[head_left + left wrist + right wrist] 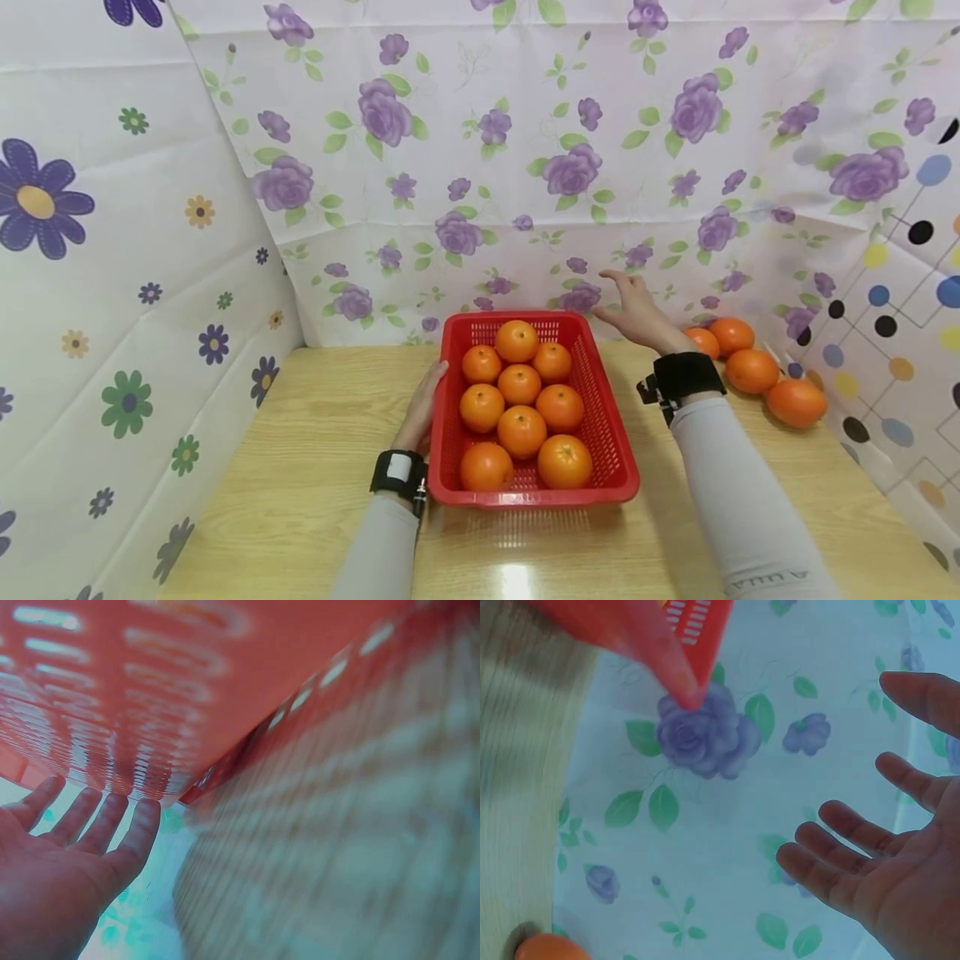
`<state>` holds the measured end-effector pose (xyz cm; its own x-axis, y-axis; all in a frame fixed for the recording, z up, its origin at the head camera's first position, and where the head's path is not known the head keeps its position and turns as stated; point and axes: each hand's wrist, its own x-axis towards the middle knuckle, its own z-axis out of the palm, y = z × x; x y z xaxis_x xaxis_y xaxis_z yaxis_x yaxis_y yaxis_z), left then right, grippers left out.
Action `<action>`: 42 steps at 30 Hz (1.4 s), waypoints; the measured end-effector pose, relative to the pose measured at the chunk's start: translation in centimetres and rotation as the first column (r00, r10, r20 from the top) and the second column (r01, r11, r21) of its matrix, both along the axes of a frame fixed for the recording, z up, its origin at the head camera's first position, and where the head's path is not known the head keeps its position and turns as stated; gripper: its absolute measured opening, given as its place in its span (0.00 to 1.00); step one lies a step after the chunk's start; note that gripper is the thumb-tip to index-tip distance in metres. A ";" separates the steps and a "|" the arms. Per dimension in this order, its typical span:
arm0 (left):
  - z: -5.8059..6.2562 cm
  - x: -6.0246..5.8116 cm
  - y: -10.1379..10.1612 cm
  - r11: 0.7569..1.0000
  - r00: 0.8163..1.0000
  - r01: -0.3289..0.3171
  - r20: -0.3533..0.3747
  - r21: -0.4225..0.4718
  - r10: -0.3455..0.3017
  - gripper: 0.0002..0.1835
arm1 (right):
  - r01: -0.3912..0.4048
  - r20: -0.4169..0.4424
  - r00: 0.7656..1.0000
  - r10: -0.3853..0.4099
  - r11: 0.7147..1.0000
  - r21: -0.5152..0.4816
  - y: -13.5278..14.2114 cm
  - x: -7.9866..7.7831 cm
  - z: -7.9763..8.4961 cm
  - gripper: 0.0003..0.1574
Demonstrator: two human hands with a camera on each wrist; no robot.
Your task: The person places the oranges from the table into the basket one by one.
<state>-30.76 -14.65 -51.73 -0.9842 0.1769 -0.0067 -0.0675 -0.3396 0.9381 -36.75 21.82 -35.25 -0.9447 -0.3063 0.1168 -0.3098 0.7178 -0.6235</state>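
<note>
A red plastic basket [619, 442] with slotted sides stands on the table, holding several oranges [519, 385] heaped toward its middle. Along its left side lies my left hand [422, 410], fingertips at the basket wall near the rim. The left wrist view shows that hand's fingers [104, 820] nearly straight against the slotted wall [112, 727]. My right hand [637, 312] hovers past the basket's far right corner, in front of the flowered cloth, thumb and fingers spread with nothing between them. In the right wrist view its fingers [832, 881] are extended, apart from the basket corner [690, 686].
Several loose oranges [752, 371] lie on the table at the right, beside my right wrist. Flowered cloth [457, 125] hangs behind the wooden table [300, 500], with daisy-patterned cloth [150, 333] on the left and dotted cloth [900, 367] on the right.
</note>
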 end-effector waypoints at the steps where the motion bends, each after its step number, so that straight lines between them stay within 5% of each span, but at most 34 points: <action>1: 0.0 0.0 0.0 1.000 1.000 0.003 0.000 0.000 -0.003 0.37 | 0.003 0.000 1.000 -0.003 1.000 0.005 0.3 0.0 -0.1 0.45; 27: 0.0 0.0 0.1 1.000 1.000 -0.008 0.006 0.013 0.008 0.37 | 0.084 0.038 0.996 -0.086 0.995 0.046 6.0 1.1 -0.6 0.47; 34: 0.0 -0.1 0.0 1.000 1.000 -0.001 0.004 0.018 0.001 0.36 | 0.120 0.021 0.992 -0.122 0.989 0.086 7.9 0.7 -1.6 0.51; 42: -0.1 -0.1 0.0 1.000 1.000 -0.009 -0.012 0.017 0.009 0.35 | 0.154 0.032 0.987 -0.156 0.986 0.060 10.5 1.0 -2.9 0.43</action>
<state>-30.89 -14.61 -51.83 -0.9858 0.1678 0.0081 -0.0529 -0.3559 0.9330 -35.71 32.30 -38.15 -0.9846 -0.1611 0.0683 -0.1701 0.7899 -0.5891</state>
